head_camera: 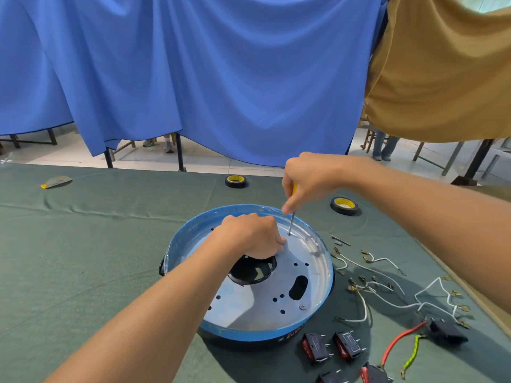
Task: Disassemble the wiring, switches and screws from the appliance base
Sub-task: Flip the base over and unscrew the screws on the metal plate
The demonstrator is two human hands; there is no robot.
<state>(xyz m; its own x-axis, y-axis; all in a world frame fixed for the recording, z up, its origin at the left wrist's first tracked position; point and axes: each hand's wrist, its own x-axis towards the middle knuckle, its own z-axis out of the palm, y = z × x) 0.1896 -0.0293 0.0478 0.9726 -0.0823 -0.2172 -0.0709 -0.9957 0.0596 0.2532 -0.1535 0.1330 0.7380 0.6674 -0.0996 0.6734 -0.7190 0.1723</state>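
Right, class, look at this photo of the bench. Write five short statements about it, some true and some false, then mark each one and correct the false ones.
1. The right hand holds a screwdriver, tip down in the base. True.
2. Switches lie on the cloth, out of the base. True.
3. The left hand rests on the cloth outside the base. False: the left hand is inside the base, by the round opening.
4. Both tape rolls sit inside the base. False: the tape rolls lie on the cloth beyond it.
5. White wires lie right of the base. True.
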